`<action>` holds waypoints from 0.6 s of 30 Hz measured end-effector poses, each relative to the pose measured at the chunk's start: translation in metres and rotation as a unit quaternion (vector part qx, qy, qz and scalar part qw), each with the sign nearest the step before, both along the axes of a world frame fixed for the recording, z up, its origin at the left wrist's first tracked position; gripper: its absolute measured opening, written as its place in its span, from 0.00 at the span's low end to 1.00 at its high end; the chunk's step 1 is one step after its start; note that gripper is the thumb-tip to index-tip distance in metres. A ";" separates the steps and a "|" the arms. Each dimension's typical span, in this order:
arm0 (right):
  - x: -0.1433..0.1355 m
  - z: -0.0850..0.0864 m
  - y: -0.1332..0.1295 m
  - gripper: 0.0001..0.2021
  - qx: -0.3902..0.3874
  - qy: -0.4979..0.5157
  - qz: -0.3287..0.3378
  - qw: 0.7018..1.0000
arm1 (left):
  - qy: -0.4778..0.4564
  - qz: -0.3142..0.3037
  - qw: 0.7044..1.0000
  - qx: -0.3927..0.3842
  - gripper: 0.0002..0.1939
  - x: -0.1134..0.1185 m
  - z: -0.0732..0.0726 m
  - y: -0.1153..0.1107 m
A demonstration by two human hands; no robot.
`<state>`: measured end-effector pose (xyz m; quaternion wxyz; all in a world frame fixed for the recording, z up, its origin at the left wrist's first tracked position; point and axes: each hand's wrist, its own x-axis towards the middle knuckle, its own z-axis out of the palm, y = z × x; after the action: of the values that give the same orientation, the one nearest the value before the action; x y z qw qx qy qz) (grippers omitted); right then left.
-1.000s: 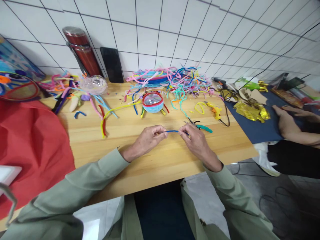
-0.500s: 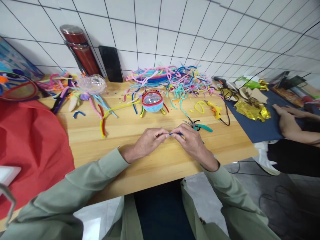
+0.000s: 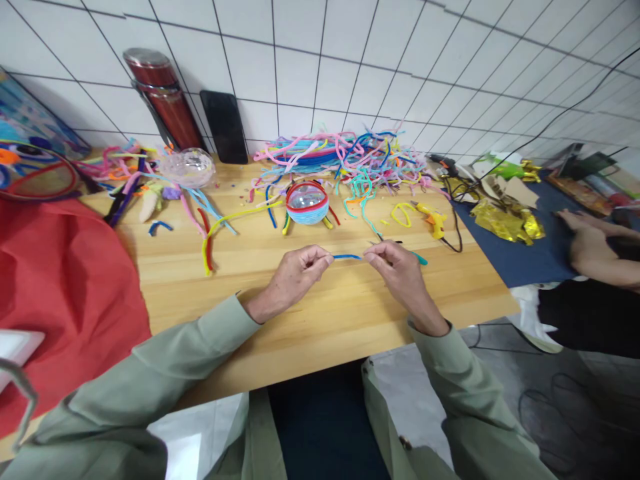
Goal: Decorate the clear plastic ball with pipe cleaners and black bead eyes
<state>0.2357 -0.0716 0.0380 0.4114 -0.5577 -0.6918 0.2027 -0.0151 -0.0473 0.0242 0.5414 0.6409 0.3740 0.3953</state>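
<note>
A short blue pipe cleaner (image 3: 347, 257) is pinched at one end by my left hand (image 3: 300, 272). Its other end reaches almost to the fingertips of my right hand (image 3: 397, 270), which are pressed together; whether they grip anything is too small to tell. Behind my right hand lie the teal-handled pliers (image 3: 421, 259), mostly hidden by it. Farther back stands a clear ball (image 3: 307, 203) wrapped with red and light blue pipe cleaners. Yellow and red strips (image 3: 209, 248) lie to the left of my left hand.
A pile of colourful pipe cleaners (image 3: 320, 155) lies along the wall, near a phone (image 3: 225, 127) and a red thermos (image 3: 167, 100). A yellow glue gun (image 3: 434, 220) with its cord is at the right. Red cloth (image 3: 70, 287) covers the left. Another person's arm (image 3: 595, 250) is at far right.
My hands have moved apart, with the right one shifting to the right. More of the blue pipe cleaner now shows between them, and my right hand covers more of the pliers.
</note>
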 end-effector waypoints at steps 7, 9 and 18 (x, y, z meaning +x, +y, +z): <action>-0.011 0.003 -0.006 0.09 -0.032 0.055 0.026 0.998 | 0.026 0.021 0.998 0.053 0.13 -0.001 -0.002 -0.003; -0.016 0.002 -0.006 0.08 -0.042 0.036 0.041 0.998 | 0.042 0.021 0.996 0.074 0.12 -0.001 -0.003 -0.004; -0.014 0.001 0.002 0.04 0.004 -0.029 0.053 0.998 | 0.037 -0.012 0.996 0.083 0.15 -0.001 -0.009 -0.001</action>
<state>0.2215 -0.0697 0.0391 0.3823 -0.5241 -0.7329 0.2049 -0.0157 -0.0487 0.0149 0.4765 0.7023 0.3521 0.3946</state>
